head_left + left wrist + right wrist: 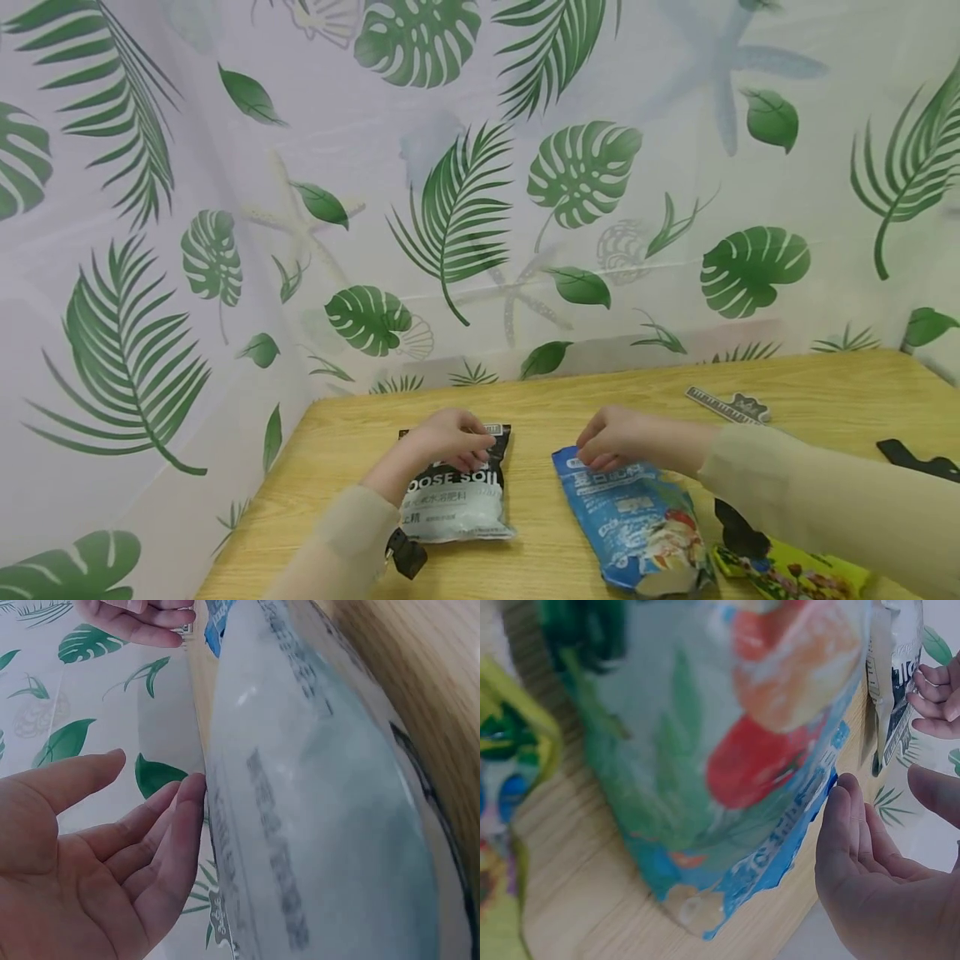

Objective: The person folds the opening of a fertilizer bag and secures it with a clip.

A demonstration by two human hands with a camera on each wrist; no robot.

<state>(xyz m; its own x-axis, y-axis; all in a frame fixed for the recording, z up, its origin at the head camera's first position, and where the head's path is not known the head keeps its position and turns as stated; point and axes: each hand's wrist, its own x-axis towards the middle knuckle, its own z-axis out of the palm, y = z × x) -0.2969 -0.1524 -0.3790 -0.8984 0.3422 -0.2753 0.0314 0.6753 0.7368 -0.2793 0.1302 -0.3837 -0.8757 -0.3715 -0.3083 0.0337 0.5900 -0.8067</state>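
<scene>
One black-and-white bag (453,510) lies lower centre beneath the left hand (448,437), one blue bag (626,521) rightward beneath the right hand (633,435); both hands are loose, gripping nothing. Lower right, a sleeve (813,490) crosses between yellow packet (813,573) and ruler-like strip (718,403).

Angled in from seven o'clock in the head view with the left forearm (330,542), from four with the right forearm (825,500)! Holding the left hand (441,439) past six, the right hand (622,437) past four, fingers (836,836) loosely bent, thumbs (82,778) apart.
</scene>
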